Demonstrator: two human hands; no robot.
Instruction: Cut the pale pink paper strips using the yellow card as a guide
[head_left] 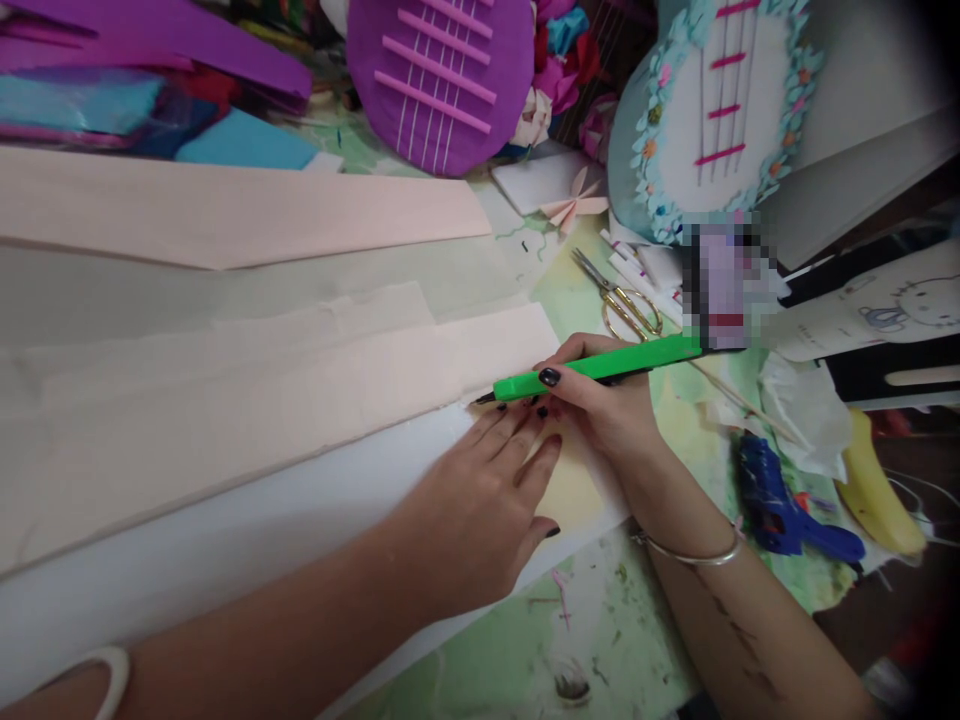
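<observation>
My right hand (pixel 600 400) is closed around a green utility knife (pixel 637 358). The knife's dark tip points left and meets the edge of a pale peach paper sheet (pixel 262 430). Fingers spread, my left hand (pixel 480 510) lies flat on the white sheet (pixel 330 530) beneath, its fingertips just below the knife tip. Whether the blade has gone into the paper cannot be made out.
Gold-handled scissors (pixel 619 300) lie beyond my right hand. A blue glue gun (pixel 787 500) and a banana (pixel 877 490) are at the right. A purple lute-shaped craft (pixel 442 90) and a flower-edged one (pixel 720 110) stand at the back, near a folded peach strip (pixel 225 210).
</observation>
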